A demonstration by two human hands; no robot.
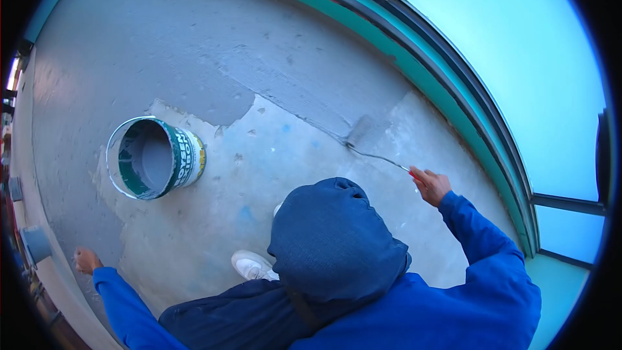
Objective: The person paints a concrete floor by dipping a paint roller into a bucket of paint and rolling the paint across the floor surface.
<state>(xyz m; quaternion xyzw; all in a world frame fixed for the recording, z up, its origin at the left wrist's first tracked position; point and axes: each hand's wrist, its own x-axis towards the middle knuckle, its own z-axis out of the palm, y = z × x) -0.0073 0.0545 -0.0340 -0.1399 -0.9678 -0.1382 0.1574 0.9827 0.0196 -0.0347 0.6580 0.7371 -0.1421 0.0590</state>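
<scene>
My right hand [431,186] is wrapped round the red handle of a paint roller [382,157]. The roller's thin metal rod reaches up and left to its grey head, which rests on the floor [220,214] where grey coating meets the bare surface and is slightly blurred. On the far left, my left hand [85,260] is held out with curled fingers, and nothing shows in it. A green and white bucket [188,159] with grey paint inside stands on the floor between the two hands, nearer the left one.
Wet-looking grey coating [162,32] covers the floor's far and left parts. A green curb [363,23] and framed glass panels [518,71] curve along the right. A grey box [35,244] is at the left edge. A dark blue head covering [337,240] and a white shoe [253,264] show below.
</scene>
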